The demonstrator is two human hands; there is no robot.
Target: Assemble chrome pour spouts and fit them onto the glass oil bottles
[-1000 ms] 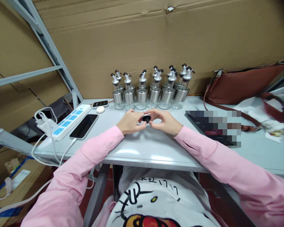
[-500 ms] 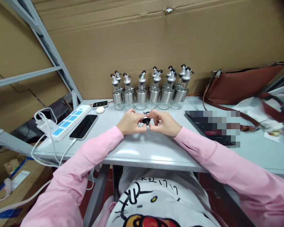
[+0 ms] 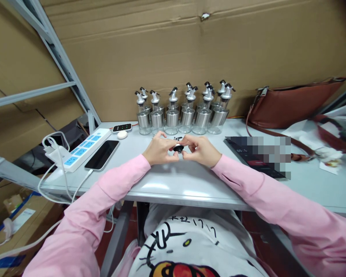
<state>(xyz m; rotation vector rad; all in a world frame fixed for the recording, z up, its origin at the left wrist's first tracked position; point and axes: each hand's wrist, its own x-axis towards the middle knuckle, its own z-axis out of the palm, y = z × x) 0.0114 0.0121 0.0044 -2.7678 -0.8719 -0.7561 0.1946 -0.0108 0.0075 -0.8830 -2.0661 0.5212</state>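
Note:
Between my two hands is a pour spout [image 3: 178,148], its black ribbed stopper facing me and its spout end pointing away towards the bottles. My left hand [image 3: 160,150] pinches it from the left with thumb and fingers. From the right, my right hand [image 3: 200,150] grips the same piece, thumb near the stopper and forefinger at the upper side. Part of the spout is hidden behind my fingertips. Just beyond my hands stand several glass bottles [image 3: 172,117] with steel sleeves, each topped by a silver and black pour spout of the same kind.
A power strip [image 3: 86,148], a phone [image 3: 103,154], a small display device [image 3: 122,127] and a white round case [image 3: 122,134] lie on the left of the table [image 3: 173,184]. On the right are a dark tablet [image 3: 255,157] and a brown bag [image 3: 296,105]. Cardboard [image 3: 173,50] stands behind.
The pour spout has tilted slightly in my fingers, so its lever end now shows above them. Both hands stay in about the same place; the bottles have not moved.

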